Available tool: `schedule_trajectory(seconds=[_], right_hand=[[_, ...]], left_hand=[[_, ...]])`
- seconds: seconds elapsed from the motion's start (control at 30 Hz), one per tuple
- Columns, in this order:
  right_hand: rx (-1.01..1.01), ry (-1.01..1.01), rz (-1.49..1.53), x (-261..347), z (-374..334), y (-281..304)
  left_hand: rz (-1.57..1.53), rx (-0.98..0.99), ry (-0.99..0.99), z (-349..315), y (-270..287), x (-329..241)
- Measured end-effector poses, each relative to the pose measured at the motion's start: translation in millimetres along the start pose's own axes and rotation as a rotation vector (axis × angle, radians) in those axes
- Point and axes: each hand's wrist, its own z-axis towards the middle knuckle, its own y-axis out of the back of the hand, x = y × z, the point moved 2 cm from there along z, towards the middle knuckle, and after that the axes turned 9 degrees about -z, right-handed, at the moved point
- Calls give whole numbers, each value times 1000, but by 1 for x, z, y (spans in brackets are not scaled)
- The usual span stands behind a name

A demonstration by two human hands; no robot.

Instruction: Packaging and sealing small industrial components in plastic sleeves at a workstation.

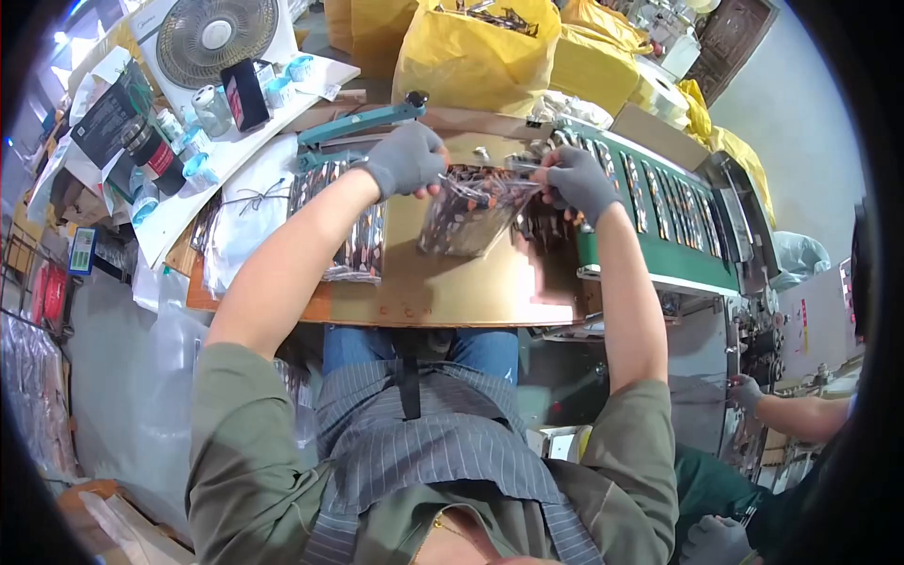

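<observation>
"Over the middle of the brown tabletop point(405, 294), we've got a clear bag point(471, 212) hanging at a tilt, dark and orange pieces showing through it, its lower edge a blur!"

"And who's got it?"

"Both hands! The left hand point(411, 160), grey-gloved, has its fingers closed at the bag's upper left corner. The right hand point(576, 184), gloved the same, pinches the upper right corner, and the mouth stretches between them."

"What's below that right hand?"

"A heap of dark packets point(546, 229), toward the tabletop's right end, partly hidden by the hand. Over on its left part, a neat stack of packets point(356, 247) lies flat, with the left forearm crossing above. Behind that, near the far edge, a teal lever arm point(363, 129) slants across, with a dark knob at its end."

"And off the ends?"

"Past the tabletop's right end, a green conveyor point(692, 268) carries dark strips point(659, 202) side by side. Farther out on that side, a co-worker's gloved hand point(747, 391) is up at some machinery. Left of the tabletop, a white bench point(179, 221) bears a phone point(245, 94) propped upright and a glass jar point(209, 108); a fan point(217, 36) stands behind them."

"Beyond the far edge?"

"One big yellow sack point(476, 61), open at the top, more dark pieces inside!"
</observation>
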Motion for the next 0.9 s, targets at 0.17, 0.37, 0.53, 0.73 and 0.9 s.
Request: schedule_trajectory(seconds=[0.17, 0.37, 0.53, 0.73, 0.9], right_hand=[[-37, 116, 30, -4, -17, 3], [-414, 593, -145, 50, -57, 11], [-358, 816, -492, 52, -34, -47], [-403, 765, -555, 71, 69, -80], [-606, 521, -549, 55, 215, -108]], left_hand=[[-76, -26, -203, -20, -1, -19], [-242, -24, -245, -42, 0, -36], [-264, -152, -432, -52, 5, -50], [-433, -82, 36, -7, -5, 80], [-896, -213, 152, 42, -29, 165]])
